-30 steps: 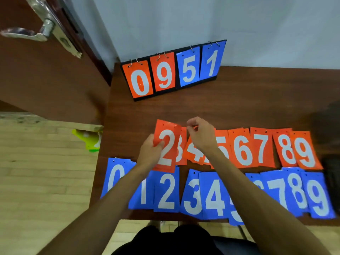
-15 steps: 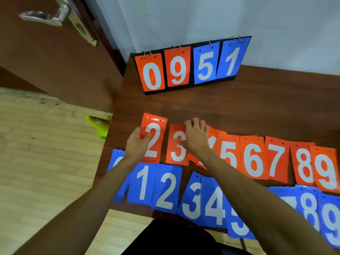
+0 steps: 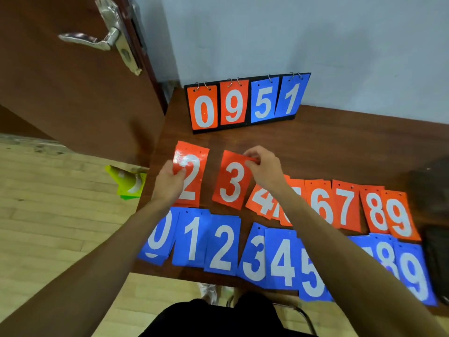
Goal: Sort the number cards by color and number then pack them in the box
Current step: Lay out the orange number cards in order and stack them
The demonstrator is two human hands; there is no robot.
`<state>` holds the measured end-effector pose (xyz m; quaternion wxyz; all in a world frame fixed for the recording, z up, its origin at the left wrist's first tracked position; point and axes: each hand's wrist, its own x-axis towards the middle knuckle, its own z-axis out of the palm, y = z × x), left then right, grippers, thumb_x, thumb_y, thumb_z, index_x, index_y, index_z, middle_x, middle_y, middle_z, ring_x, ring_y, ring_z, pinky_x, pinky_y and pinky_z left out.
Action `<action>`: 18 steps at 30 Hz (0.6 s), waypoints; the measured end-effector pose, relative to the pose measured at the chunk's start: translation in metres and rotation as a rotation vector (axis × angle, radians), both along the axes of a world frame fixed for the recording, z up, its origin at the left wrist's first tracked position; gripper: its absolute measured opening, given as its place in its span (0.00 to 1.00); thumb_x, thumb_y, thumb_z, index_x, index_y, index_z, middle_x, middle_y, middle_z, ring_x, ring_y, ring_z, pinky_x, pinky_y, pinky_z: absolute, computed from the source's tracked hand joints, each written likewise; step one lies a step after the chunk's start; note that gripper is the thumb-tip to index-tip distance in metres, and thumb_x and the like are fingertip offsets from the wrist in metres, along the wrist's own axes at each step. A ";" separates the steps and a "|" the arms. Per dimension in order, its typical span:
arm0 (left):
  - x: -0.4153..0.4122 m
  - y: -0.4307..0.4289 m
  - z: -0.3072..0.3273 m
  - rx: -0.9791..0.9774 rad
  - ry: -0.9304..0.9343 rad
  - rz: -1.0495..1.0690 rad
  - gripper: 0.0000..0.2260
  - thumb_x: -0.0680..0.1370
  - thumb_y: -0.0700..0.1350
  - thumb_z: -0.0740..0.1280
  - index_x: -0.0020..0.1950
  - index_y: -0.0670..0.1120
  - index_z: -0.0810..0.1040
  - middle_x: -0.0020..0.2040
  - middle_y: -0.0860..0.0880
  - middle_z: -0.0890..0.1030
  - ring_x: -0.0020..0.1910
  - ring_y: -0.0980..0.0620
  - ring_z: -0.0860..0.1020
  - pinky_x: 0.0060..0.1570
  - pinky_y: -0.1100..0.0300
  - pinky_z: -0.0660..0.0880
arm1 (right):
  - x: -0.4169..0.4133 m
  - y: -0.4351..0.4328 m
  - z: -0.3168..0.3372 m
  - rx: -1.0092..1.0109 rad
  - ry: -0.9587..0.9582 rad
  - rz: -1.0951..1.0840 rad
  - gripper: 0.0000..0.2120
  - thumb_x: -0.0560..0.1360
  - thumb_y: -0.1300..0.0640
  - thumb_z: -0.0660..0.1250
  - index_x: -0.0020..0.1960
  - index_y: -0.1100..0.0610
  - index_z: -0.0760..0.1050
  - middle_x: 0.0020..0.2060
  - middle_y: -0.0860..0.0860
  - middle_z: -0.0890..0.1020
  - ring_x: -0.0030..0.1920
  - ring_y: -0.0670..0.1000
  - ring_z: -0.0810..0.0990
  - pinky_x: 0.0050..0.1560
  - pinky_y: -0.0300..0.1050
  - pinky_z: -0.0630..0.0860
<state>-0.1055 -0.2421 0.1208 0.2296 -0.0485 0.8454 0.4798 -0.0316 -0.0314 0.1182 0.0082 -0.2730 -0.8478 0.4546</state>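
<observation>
Orange number cards lie in a row on the brown table point(image 3: 340, 147), with blue cards in a row below them. My left hand point(image 3: 170, 182) pinches the left edge of the orange 2 card point(image 3: 193, 176). My right hand point(image 3: 264, 167) pinches the top right corner of the orange 3 card point(image 3: 232, 183). To the right lie the orange 4 point(image 3: 261, 203), 6 point(image 3: 320, 205), 7 point(image 3: 346, 205), 8 point(image 3: 375, 210) and 9 point(image 3: 399, 217); my right forearm covers the 5. The blue row point(image 3: 221, 246) runs from 0 to 9, partly hidden by my arm.
A black flip scoreboard point(image 3: 246, 103) showing 0 9 5 1 stands at the table's back against the wall. A brown door with a metal handle point(image 3: 97, 41) is at the left. A yellow-green cone point(image 3: 128, 182) lies on the wooden floor. Something dark point(image 3: 437, 259) sits at the right edge.
The orange 2 and 3 cards now lie further apart. My right hand went from lying flat on the cards to pinching the 3's top corner. The camera tilted.
</observation>
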 end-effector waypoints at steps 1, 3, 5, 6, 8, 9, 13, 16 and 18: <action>0.004 0.002 0.003 0.007 -0.002 -0.008 0.17 0.79 0.53 0.62 0.64 0.47 0.70 0.56 0.47 0.78 0.50 0.48 0.79 0.41 0.58 0.77 | 0.007 0.000 0.008 -0.013 0.049 0.010 0.08 0.77 0.63 0.64 0.54 0.55 0.76 0.50 0.47 0.79 0.52 0.45 0.76 0.52 0.38 0.75; 0.013 0.007 0.007 0.012 -0.004 -0.036 0.17 0.79 0.54 0.62 0.65 0.47 0.70 0.57 0.47 0.78 0.52 0.47 0.79 0.44 0.55 0.78 | 0.023 0.001 0.020 -0.049 0.124 0.007 0.07 0.77 0.63 0.65 0.52 0.54 0.76 0.47 0.44 0.79 0.51 0.45 0.78 0.51 0.40 0.78; 0.024 0.017 0.011 0.036 -0.016 -0.102 0.16 0.80 0.54 0.61 0.64 0.48 0.71 0.56 0.48 0.78 0.52 0.49 0.78 0.44 0.57 0.76 | 0.038 0.000 0.027 -0.086 0.156 0.008 0.06 0.76 0.63 0.65 0.51 0.55 0.77 0.45 0.43 0.79 0.49 0.45 0.80 0.48 0.39 0.79; 0.029 0.024 0.012 0.061 -0.039 -0.133 0.14 0.80 0.54 0.61 0.62 0.49 0.71 0.56 0.48 0.78 0.52 0.49 0.78 0.45 0.56 0.76 | 0.044 -0.001 0.028 -0.097 0.153 0.013 0.06 0.76 0.63 0.66 0.50 0.54 0.77 0.45 0.43 0.79 0.48 0.45 0.80 0.45 0.37 0.79; 0.041 0.039 0.014 0.103 -0.102 -0.175 0.11 0.81 0.54 0.59 0.59 0.51 0.71 0.55 0.49 0.78 0.50 0.50 0.79 0.48 0.53 0.78 | 0.051 0.000 0.025 -0.108 0.139 -0.001 0.05 0.75 0.62 0.67 0.50 0.54 0.77 0.44 0.44 0.80 0.46 0.45 0.80 0.42 0.34 0.79; 0.048 0.048 0.015 0.111 -0.123 -0.190 0.10 0.81 0.54 0.57 0.58 0.52 0.71 0.54 0.49 0.79 0.49 0.50 0.79 0.48 0.53 0.78 | 0.053 0.002 0.021 -0.097 0.135 -0.018 0.05 0.75 0.61 0.68 0.49 0.53 0.77 0.44 0.45 0.80 0.45 0.45 0.80 0.42 0.34 0.79; 0.070 0.078 0.013 0.109 -0.181 -0.257 0.13 0.80 0.56 0.57 0.59 0.51 0.71 0.50 0.52 0.79 0.46 0.54 0.79 0.41 0.60 0.76 | 0.057 0.018 0.006 -0.020 0.133 -0.060 0.05 0.73 0.59 0.71 0.47 0.53 0.77 0.42 0.46 0.79 0.41 0.42 0.77 0.39 0.27 0.74; 0.078 0.095 0.005 0.042 -0.169 -0.340 0.17 0.78 0.53 0.65 0.64 0.50 0.69 0.56 0.51 0.78 0.53 0.50 0.78 0.50 0.54 0.77 | 0.059 0.036 -0.003 -0.059 0.131 -0.068 0.04 0.73 0.59 0.70 0.48 0.54 0.78 0.42 0.45 0.79 0.42 0.42 0.77 0.42 0.30 0.74; 0.080 0.104 0.001 0.009 -0.169 -0.315 0.17 0.78 0.51 0.66 0.65 0.49 0.70 0.58 0.49 0.78 0.56 0.48 0.78 0.54 0.49 0.77 | 0.061 0.052 -0.011 -0.126 0.115 -0.078 0.03 0.75 0.58 0.68 0.49 0.55 0.78 0.42 0.46 0.80 0.44 0.44 0.79 0.45 0.36 0.78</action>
